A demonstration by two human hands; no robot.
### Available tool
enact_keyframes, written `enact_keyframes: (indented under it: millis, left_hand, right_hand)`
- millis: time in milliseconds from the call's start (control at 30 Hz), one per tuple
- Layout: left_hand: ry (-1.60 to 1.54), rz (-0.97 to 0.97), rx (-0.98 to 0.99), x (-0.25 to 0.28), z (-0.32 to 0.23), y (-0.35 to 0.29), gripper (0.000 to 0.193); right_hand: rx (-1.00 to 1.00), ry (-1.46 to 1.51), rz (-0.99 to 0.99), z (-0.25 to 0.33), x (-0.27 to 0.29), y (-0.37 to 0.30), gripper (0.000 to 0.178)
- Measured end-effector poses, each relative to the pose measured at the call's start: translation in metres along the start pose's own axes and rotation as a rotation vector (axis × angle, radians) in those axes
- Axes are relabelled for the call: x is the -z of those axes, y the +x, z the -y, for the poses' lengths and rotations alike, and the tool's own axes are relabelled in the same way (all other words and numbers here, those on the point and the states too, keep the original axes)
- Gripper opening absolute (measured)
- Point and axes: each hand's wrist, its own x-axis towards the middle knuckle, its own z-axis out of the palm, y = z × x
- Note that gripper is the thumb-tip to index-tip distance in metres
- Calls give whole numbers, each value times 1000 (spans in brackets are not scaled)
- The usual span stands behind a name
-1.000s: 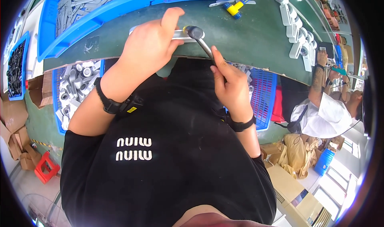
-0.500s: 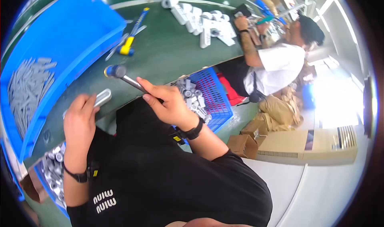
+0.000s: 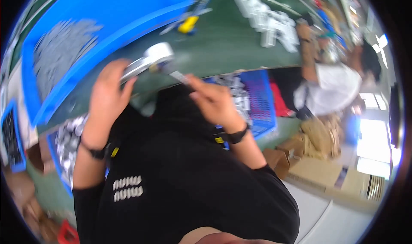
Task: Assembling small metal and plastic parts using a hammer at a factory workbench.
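My left hand (image 3: 108, 89) is closed on a long silver part (image 3: 136, 68), with a thick white round piece (image 3: 159, 53) at its far end. My right hand (image 3: 218, 103) grips the handle of a small mallet (image 3: 178, 75). The mallet's head, smeared by motion, is right beside the white round piece; whether they touch I cannot tell. Both hands are over the near edge of the green table (image 3: 210, 50). Beyond them lies a second hammer, yellow and blue (image 3: 189, 24), with thin grey strips next to it.
A big blue bin (image 3: 128, 12) holding grey strips (image 3: 64, 50) stands at the left. White parts (image 3: 268, 22) are grouped at the back right. Below the table edge are a blue basket (image 3: 257, 98) and another container of silver parts (image 3: 68, 145). A co-worker (image 3: 330, 87) works at the right.
The view has swung, shifting the scene rightward. My hands have come closer together, and the mallet head is now by the left-hand part, whose white round end has come into sight.
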Motion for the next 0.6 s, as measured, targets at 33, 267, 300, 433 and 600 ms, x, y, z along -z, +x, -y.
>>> enact_keyframes:
  millis: [33,267,300,433,600]
  left_hand:
    - [3,-31,-38,-3,6,-2,22]
    - [16,-157,-116,-8,21,-19,20]
    - [14,-160,-101,-10,22,-22,20]
    - [-41,-188,-138,-12,22,-20,19]
    - [-62,-181,-134,-12,22,-21,20]
  right_hand:
    - [-41,-58,29,8,6,3,51]
    - [-98,298,-60,37,1,16,50]
    - [-133,402,-101,40,-4,16,50]
    - [57,-73,103,26,-29,36,51]
    - [-89,-17,119,47,-19,31,53]
